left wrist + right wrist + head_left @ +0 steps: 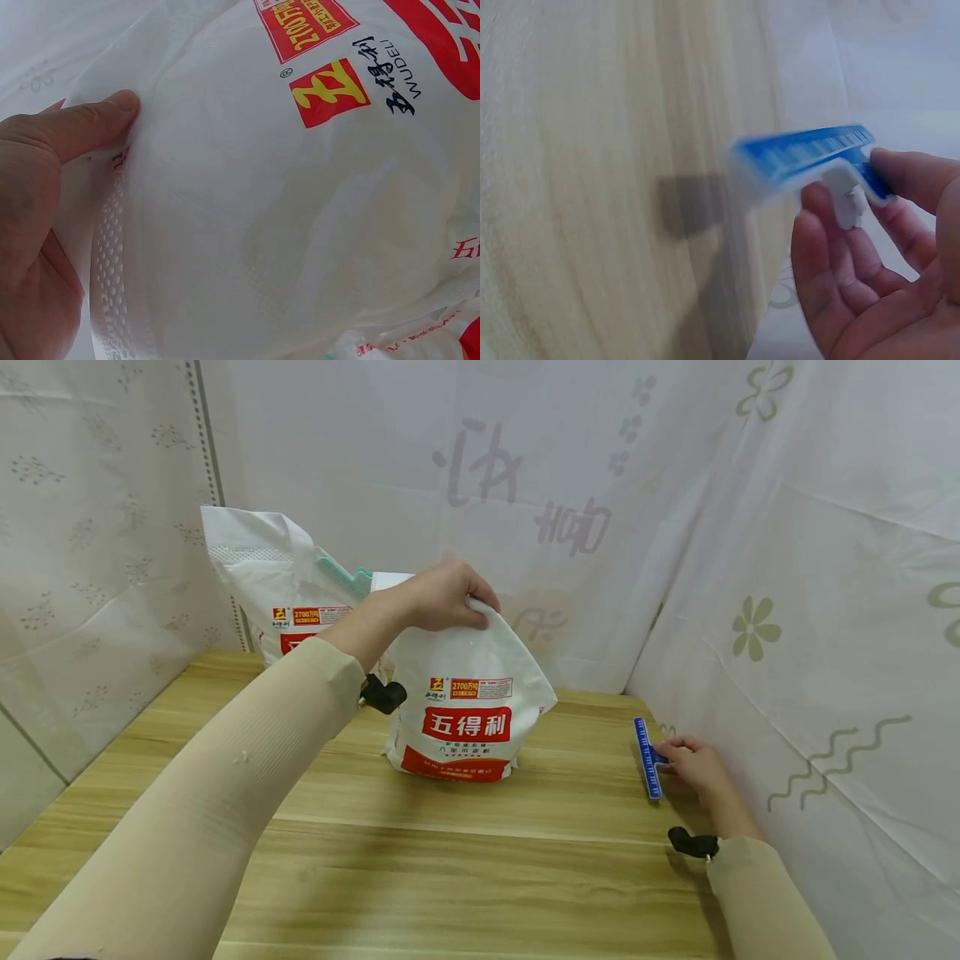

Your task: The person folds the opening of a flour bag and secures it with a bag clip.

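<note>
A white flour bag (457,660) with red printing stands upright on the table. My left hand (450,596) grips its top edge, thumb (112,112) on the front side in the left wrist view and the other fingers mostly hidden behind the plastic. Off to the right, my right hand (693,767) pinches a blue and white bag clip (648,760) by its small grip tab. In the right wrist view the clip (802,154) is held above the table, slightly blurred, its long bar pointing away from the fingers.
Behind on the left stands a second white flour bag (262,577) with a teal clip (347,575) across its top. The wooden table (450,877) meets patterned white curtains (525,460) at the back and both sides.
</note>
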Demonstrator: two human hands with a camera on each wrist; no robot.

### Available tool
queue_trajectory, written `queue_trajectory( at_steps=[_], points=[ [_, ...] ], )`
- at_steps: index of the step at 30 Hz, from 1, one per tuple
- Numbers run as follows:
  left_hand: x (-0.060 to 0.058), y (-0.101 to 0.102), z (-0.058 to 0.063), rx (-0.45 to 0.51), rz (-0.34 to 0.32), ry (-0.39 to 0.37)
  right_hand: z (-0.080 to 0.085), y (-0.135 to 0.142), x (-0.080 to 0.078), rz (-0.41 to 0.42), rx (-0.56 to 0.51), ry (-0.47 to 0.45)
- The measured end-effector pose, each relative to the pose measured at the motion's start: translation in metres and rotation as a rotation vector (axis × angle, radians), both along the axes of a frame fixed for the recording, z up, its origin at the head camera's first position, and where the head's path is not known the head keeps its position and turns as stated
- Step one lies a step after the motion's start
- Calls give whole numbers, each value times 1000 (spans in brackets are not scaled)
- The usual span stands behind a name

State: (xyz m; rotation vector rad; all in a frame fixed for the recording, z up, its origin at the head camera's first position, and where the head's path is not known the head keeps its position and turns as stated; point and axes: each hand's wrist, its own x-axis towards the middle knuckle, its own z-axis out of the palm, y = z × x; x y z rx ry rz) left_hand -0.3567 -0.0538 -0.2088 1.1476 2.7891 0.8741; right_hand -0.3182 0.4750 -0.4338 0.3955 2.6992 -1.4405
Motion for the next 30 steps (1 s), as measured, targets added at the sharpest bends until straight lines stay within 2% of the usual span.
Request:
queue_trajectory(
  at_steps=[3, 9, 16, 22, 30],
  points=[
    [1, 0, 0, -1, 1, -4, 5, -6, 3, -17, -91, 49],
    [1, 0, 0, 1, 1, -3, 11, -12, 5, -16, -346, 126],
    [1, 0, 0, 4, 2, -8, 12, -14, 2, 21, -501, 166],
    [1, 0, 0, -1, -3, -3, 13, -14, 2, 74, -493, 165],
    [0, -1, -1, 5, -4, -6, 22, -20, 5, 90, -508, 204]
  ],
)
